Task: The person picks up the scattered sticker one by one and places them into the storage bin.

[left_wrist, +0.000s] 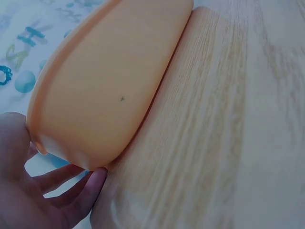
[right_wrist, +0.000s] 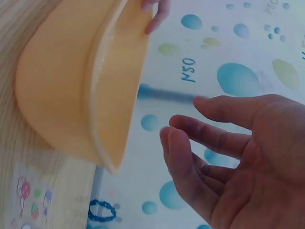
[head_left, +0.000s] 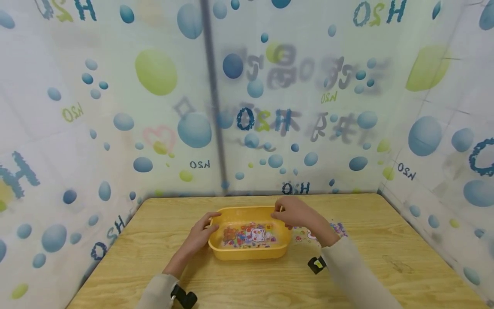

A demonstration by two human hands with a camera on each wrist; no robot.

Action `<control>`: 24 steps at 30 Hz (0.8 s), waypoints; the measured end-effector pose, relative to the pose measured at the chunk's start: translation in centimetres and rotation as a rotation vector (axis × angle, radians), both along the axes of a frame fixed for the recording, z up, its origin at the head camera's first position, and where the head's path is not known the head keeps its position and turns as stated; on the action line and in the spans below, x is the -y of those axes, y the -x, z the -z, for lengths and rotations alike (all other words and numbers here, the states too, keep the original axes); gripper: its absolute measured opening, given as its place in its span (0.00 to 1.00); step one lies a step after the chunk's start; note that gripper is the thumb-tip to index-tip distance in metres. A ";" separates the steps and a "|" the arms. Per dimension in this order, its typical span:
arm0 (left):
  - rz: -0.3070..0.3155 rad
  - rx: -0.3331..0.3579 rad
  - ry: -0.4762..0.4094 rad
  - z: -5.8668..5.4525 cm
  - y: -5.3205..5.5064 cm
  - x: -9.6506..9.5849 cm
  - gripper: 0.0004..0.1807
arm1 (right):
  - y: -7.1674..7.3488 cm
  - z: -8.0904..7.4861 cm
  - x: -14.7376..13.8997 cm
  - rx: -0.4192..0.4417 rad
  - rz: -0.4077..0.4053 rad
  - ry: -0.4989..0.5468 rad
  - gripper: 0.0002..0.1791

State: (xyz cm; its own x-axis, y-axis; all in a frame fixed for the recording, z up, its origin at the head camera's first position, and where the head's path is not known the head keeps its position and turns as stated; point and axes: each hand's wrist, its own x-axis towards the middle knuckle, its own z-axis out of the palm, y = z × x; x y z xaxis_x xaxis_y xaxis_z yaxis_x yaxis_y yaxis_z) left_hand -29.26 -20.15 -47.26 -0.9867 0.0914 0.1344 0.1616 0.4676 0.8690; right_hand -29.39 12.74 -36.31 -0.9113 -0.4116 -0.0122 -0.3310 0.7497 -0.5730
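A yellow oblong plastic basin (head_left: 251, 254) stands on the wooden table. Colourful cartoon pictures (head_left: 254, 234), among them a brown bear and a white figure, lie at its bottom. My left hand (head_left: 198, 233) grips the basin's left end, thumb at the rim and fingers against the outer wall (left_wrist: 109, 81). Over the right end of the basin is my right hand (head_left: 299, 213), its fingers loosely bent. The right wrist view shows that hand (right_wrist: 243, 157) beside the rim with nothing between thumb and fingertips. A sheet of small cartoon pictures (head_left: 339, 228) lies partly hidden under the right forearm.
The light wooden table (head_left: 247, 287) extends around the basin. Behind it and at both sides hangs a pale curtain (head_left: 320, 171) printed with blue and green drops and H2O lettering. Faint marks (head_left: 397, 263) show on the tabletop at the right.
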 end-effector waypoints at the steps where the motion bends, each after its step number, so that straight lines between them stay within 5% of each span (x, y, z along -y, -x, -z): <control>1: 0.005 0.000 -0.001 0.0 0.0 0.0 0.22 | -0.3 0.0 -0.6 -0.007 0.002 0.010 0.09; 13: 0.018 -0.016 -0.003 -0.2 0.4 -0.3 0.22 | -1.0 2.7 -8.2 -0.087 0.052 0.083 0.09; 24: 0.007 -0.015 -0.020 0.1 0.0 0.0 0.21 | -0.7 4.9 -11.4 -0.079 0.099 0.056 0.11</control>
State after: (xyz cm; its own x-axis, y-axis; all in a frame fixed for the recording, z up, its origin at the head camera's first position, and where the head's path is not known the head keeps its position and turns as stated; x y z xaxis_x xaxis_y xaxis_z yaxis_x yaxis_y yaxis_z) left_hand -29.21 -20.11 -47.39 -0.9840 0.0950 0.1510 0.1777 0.4494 0.8755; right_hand -28.70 24.17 -41.24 -0.9447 -0.3176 0.0818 -0.3027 0.7484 -0.5902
